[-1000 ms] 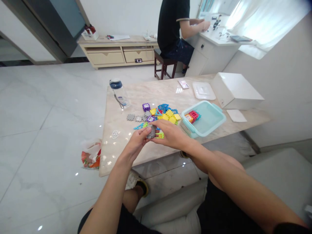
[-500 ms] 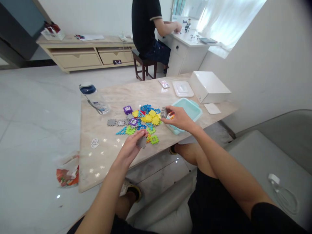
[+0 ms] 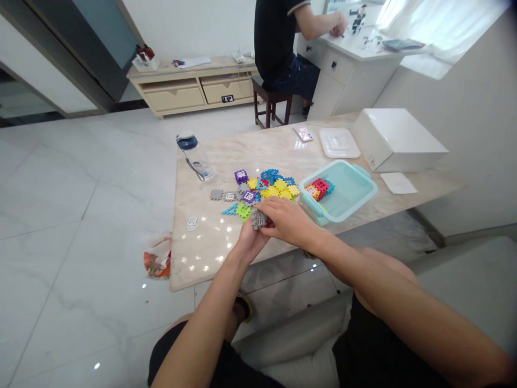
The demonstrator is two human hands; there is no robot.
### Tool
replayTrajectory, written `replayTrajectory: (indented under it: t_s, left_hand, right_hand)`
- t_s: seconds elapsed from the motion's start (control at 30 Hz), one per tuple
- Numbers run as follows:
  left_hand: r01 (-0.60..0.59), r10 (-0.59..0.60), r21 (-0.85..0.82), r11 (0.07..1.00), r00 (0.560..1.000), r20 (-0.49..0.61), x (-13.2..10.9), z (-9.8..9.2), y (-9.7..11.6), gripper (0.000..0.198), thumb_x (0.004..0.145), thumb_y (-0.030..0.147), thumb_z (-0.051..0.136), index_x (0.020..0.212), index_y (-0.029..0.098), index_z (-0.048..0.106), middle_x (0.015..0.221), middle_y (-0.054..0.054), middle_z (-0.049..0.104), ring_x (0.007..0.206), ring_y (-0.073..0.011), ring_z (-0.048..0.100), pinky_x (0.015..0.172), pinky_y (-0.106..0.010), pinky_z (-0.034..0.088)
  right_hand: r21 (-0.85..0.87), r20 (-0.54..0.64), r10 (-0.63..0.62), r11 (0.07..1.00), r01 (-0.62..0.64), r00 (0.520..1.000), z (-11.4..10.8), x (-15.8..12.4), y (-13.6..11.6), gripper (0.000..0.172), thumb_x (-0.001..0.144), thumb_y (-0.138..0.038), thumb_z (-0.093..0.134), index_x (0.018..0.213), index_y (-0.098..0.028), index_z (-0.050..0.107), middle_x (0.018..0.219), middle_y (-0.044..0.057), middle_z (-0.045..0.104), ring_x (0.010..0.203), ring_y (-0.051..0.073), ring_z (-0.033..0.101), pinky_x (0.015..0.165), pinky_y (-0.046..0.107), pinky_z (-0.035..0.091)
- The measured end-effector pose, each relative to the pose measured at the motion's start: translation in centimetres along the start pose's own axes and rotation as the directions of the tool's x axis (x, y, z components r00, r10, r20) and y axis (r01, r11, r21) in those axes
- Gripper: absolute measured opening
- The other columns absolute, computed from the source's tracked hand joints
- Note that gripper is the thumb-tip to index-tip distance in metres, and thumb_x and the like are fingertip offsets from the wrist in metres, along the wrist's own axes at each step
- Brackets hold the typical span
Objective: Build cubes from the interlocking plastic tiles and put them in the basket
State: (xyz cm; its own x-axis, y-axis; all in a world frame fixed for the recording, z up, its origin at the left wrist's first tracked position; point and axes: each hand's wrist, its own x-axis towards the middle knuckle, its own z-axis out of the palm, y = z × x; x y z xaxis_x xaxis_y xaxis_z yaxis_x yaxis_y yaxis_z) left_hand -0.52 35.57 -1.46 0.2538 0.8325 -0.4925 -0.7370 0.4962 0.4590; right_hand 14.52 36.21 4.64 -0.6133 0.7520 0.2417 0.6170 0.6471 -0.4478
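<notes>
Both hands together near the front edge of the surface (image 3: 210,253): left hand (image 3: 251,241) and right hand (image 3: 285,220) clamped on a small grey tile block (image 3: 258,219), pressing pieces together. Loose coloured tiles (image 3: 271,186) heaped mid-surface, plenty unjoined. Teal bin (image 3: 355,202) toward the right edge, only a few finished pieces (image 3: 319,188) inside; judging by that, early going

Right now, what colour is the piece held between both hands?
Grey piece, seen in the head view, pinched between left hand and right hand.
</notes>
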Motion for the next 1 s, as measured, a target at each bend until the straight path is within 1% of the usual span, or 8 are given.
replayTrajectory:
  t_s: [0.1, 0.17, 0.37, 0.47, 0.57, 0.7, 0.87, 1.0]
  left_hand:
    - [0.045, -0.045, -0.021, 0.999, 0.999, 0.017, -0.7, -0.2, 0.1, 0.03, 0.108, 0.038, 0.059, 0.094, 0.016, 0.075, 0.087, -0.006, 0.077, 0.077, -0.0182, 0.071, 0.071, -0.028, 0.059]
    - [0.033, -0.032, -0.03, 0.999, 0.998, 0.05, -1.2, -0.4, 0.6, 0.037, 0.11, 0.046, 0.057, 0.1, 0.017, 0.078, 0.092, -0.007, 0.079, 0.081, -0.0194, 0.072, 0.075, -0.03, 0.06]
    - [-0.019, 0.013, 0.062, 0.998, 0.996, 0.089, -1.9, -1.2, 1.3, 0.039, 0.109, 0.049, 0.06, 0.101, 0.016, 0.079, 0.094, -0.008, 0.08, 0.081, -0.0191, 0.074, 0.078, -0.03, 0.061]
    - [-0.002, -0.012, 0.122, 0.993, 0.994, 0.109, -1.7, -1.6, 0.9, 0.045, 0.11, 0.056, 0.054, 0.111, 0.018, 0.079, 0.099, -0.009, 0.081, 0.086, -0.0216, 0.076, 0.082, -0.033, 0.061]
    - [0.024, -0.049, 0.186, 0.982, 0.99, 0.13, -1.5, -2.0, 0.6, 0.057, 0.111, 0.065, 0.047, 0.115, 0.017, 0.078, 0.101, -0.011, 0.081, 0.087, -0.0228, 0.075, 0.081, -0.035, 0.061]
    - [0.022, -0.063, 0.279, 0.96, 0.989, 0.137, -1.4, -2.4, 1.0, 0.068, 0.107, 0.075, 0.046, 0.108, 0.016, 0.079, 0.095, -0.011, 0.081, 0.079, -0.0203, 0.073, 0.072, -0.03, 0.056]
    - [-0.067, -0.008, 0.335, 0.94, 0.976, 0.217, -2.0, -2.0, 2.2, 0.063, 0.101, 0.074, 0.063, 0.115, 0.015, 0.08, 0.103, -0.014, 0.083, 0.088, -0.0226, 0.076, 0.081, -0.032, 0.059]
    - [-0.123, 0.02, 0.409, 0.904, 0.969, 0.246, -2.6, -1.8, 3.0, 0.056, 0.094, 0.064, 0.079, 0.115, 0.012, 0.081, 0.109, -0.016, 0.084, 0.092, -0.0234, 0.078, 0.086, -0.032, 0.059]
  right_hand:
    - [0.041, 0.0, 0.045, 0.998, -0.045, 0.999, 0.5, 0.2, -0.4, 0.052, 0.089, -0.018, 0.085, 0.139, -0.017, 0.07, 0.137, 0.018, 0.075, 0.127, 0.035, 0.07, 0.112, 0.055, 0.056]
    - [0.069, -0.016, 0.048, 0.996, -0.047, 0.999, 0.7, 0.2, -0.5, 0.055, 0.09, -0.019, 0.083, 0.142, -0.018, 0.069, 0.14, 0.017, 0.074, 0.13, 0.035, 0.069, 0.115, 0.055, 0.055]
    - [0.077, -0.027, 0.05, 0.996, -0.048, 0.998, 0.9, -0.1, -0.7, 0.062, 0.091, -0.019, 0.081, 0.15, -0.018, 0.063, 0.148, 0.018, 0.07, 0.139, 0.033, 0.065, 0.12, 0.052, 0.053]
    - [0.015, 0.0, 0.031, 0.999, -0.031, 1.0, 1.4, -0.1, -0.5, 0.061, 0.092, -0.017, 0.078, 0.151, -0.018, 0.061, 0.15, 0.017, 0.069, 0.139, 0.034, 0.065, 0.119, 0.053, 0.053]
    - [-0.035, 0.021, 0.015, 0.999, -0.015, 1.0, 1.6, -0.1, -0.1, 0.058, 0.093, -0.017, 0.078, 0.149, -0.016, 0.062, 0.147, 0.018, 0.07, 0.136, 0.034, 0.066, 0.118, 0.054, 0.053]
    - [-0.063, 0.036, 0.032, 0.998, -0.029, 0.999, 1.2, 0.1, 0.2, 0.054, 0.091, -0.021, 0.081, 0.142, -0.015, 0.066, 0.133, 0.018, 0.076, 0.126, 0.035, 0.07, 0.111, 0.052, 0.056]
    - [0.015, 0.012, 0.067, 0.998, -0.067, 0.998, 0.3, -0.1, 0.5, 0.048, 0.091, -0.029, 0.085, 0.135, -0.019, 0.071, 0.129, 0.015, 0.077, 0.119, 0.033, 0.073, 0.104, 0.048, 0.059]
    - [0.066, 0.0, 0.045, 0.997, -0.045, 0.999, -0.1, -0.4, 0.9, 0.054, 0.091, -0.027, 0.085, 0.141, -0.019, 0.068, 0.134, 0.016, 0.076, 0.126, 0.033, 0.072, 0.11, 0.05, 0.058]
